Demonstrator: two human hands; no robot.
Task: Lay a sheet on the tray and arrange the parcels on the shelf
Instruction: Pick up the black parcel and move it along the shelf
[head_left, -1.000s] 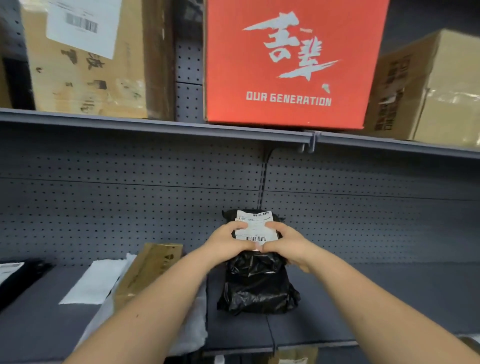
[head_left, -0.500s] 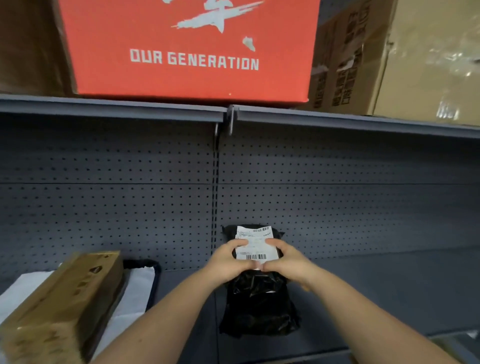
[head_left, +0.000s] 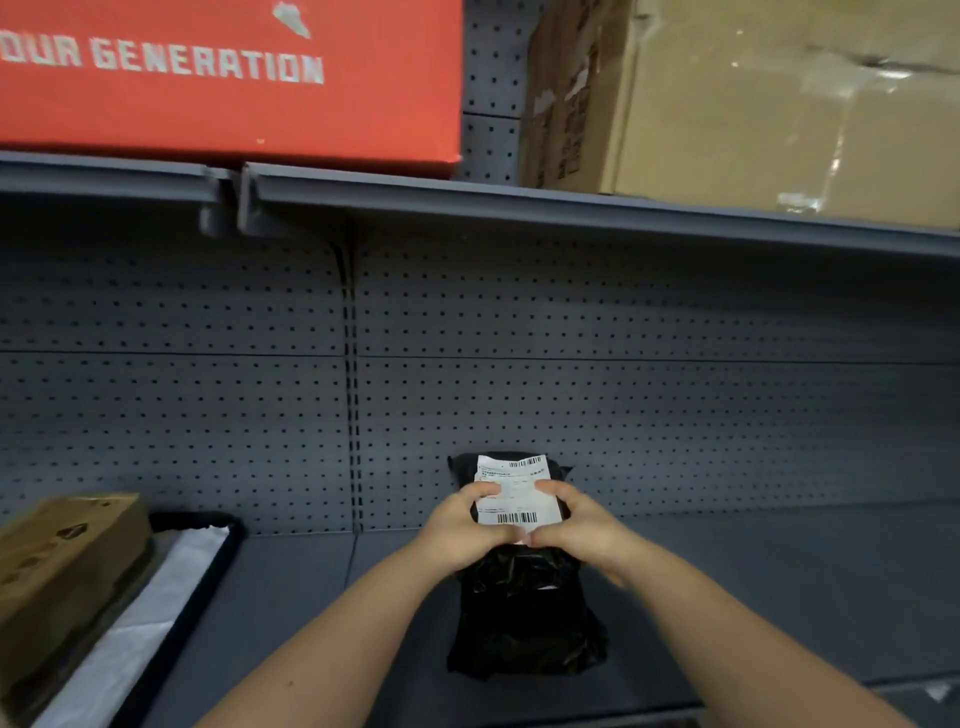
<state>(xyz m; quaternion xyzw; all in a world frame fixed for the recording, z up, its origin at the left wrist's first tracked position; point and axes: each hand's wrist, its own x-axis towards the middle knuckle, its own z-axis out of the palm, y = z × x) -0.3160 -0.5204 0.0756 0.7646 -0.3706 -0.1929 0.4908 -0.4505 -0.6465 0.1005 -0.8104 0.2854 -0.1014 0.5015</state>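
Note:
A black plastic parcel (head_left: 524, 623) with a white shipping label (head_left: 514, 493) lies on the grey shelf (head_left: 779, 597), its top end propped against the pegboard back. My left hand (head_left: 462, 525) and my right hand (head_left: 576, 525) grip it from either side at the label, thumbs on the paper. At the far left a black tray (head_left: 208, 566) carries a white sheet (head_left: 130, 639), and a brown cardboard parcel (head_left: 57, 561) rests on that sheet.
A grey pegboard wall (head_left: 623, 364) backs the shelf. The upper shelf (head_left: 519, 208) holds a red box (head_left: 234, 78) printed "OUR GENERATION" and a taped cardboard carton (head_left: 779, 104). Bare shelf surface stretches right of the black parcel.
The view has swung to the right, so the tray and cardboard parcel slid toward the left edge. Both hands keep their grip on the black parcel.

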